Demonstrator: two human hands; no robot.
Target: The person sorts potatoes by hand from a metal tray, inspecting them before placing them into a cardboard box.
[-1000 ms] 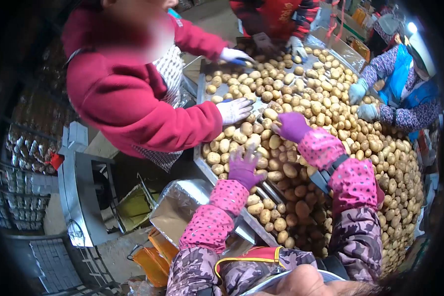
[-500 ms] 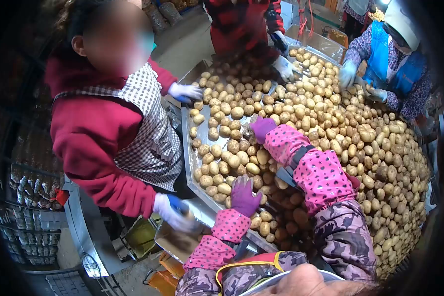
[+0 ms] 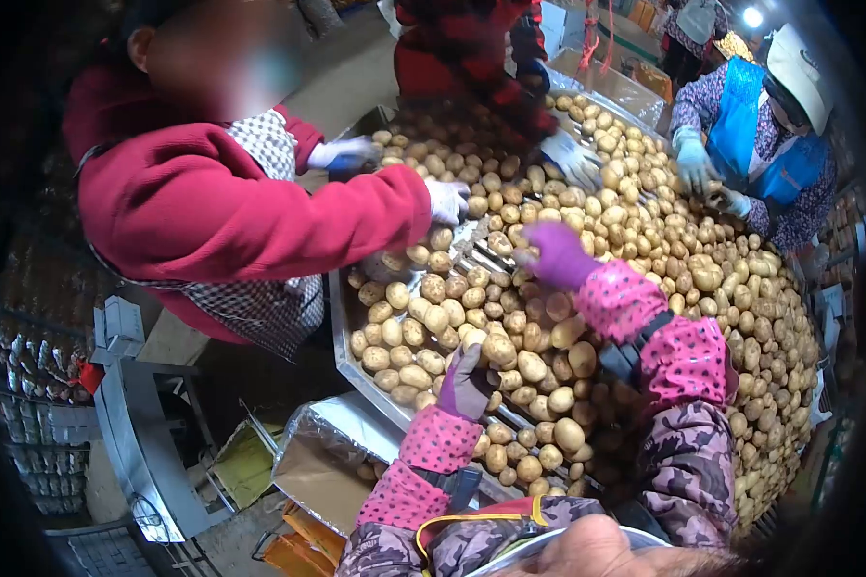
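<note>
My left hand (image 3: 466, 387), in a purple glove with a greyish palm, is at the near edge of the potato pile. Its fingers are apart beside a pale potato (image 3: 498, 349), and I see nothing held in it. My right hand (image 3: 560, 258), in a purple glove, is over the middle of the potatoes (image 3: 635, 231). Motion blurs its fingers, so I cannot make out whether they grip anything. Pink dotted sleeve covers run up both forearms. Between the hands, loose potatoes lie on the metal sorting table (image 3: 348, 358), with slats showing through.
Across on the left, a person in a red top (image 3: 231, 202) reaches over the table with gloved hands. At the far side are a person in red-black check (image 3: 462, 77) and one in a blue apron (image 3: 755, 135). An open cardboard box (image 3: 308, 471) stands below the near-left table edge.
My left hand has turned from lying palm-down with fingers spread to palm sideways by a potato. My right hand has shifted slightly right. The person in red has brought an arm across the table.
</note>
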